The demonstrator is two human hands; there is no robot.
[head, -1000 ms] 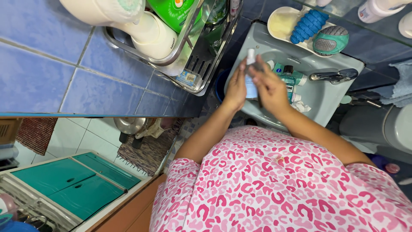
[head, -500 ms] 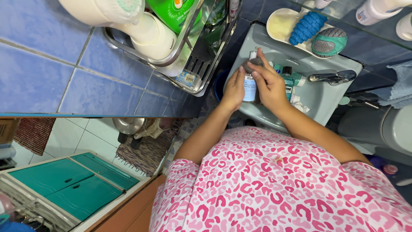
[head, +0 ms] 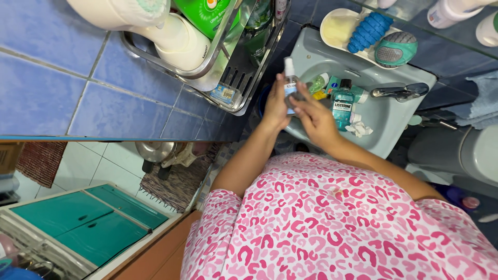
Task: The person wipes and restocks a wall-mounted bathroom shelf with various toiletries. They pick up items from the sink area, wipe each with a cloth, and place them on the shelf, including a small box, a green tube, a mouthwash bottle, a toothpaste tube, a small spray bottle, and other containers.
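Above the rim of the grey-blue basin (head: 394, 122), from the head camera: a small clear plastic bottle (head: 289, 78) with a white cap, held upright between both hands. Left hand (head: 275, 106) wrapped about the lower body from its own side, fingers curled and gripping. Right hand (head: 314, 116) laid against the other side, fingers stretched up along the label, pressing rather than fully closed; thumb hidden, so hard to say how firm.

Likely light, thin-walled, a little springy under a squeeze; smooth and probably slippery if wet, being over a sink. Not fragile. Best taken round the waist of the body, below the neck, with the cap left free for turning or pulling.

Just beyond the right hand, inside the bowl: a teal mouthwash bottle (head: 343, 106) with a black cap, rigid plastic, lying beside a green tube-like item (head: 317, 83) and a crumpled white tissue (head: 358, 127), soft and limp. Further right, a chrome tap (head: 399, 92), hard and glossy. Beyond the hands, on the back edge: an oval cream soap tray (head: 332, 23) carrying a ribbed blue brush (head: 369, 32) and a teal-and-grey scrubber (head: 396, 49).

Left of the left hand: a wire metal rack (head: 228, 88) on glazed blue wall tiles (head: 46, 78), holding a white bottle (head: 179, 44) and a green one (head: 205, 13).

Near the bottom: pink patterned sleeves and shirt (head: 337, 228), soft cloth.
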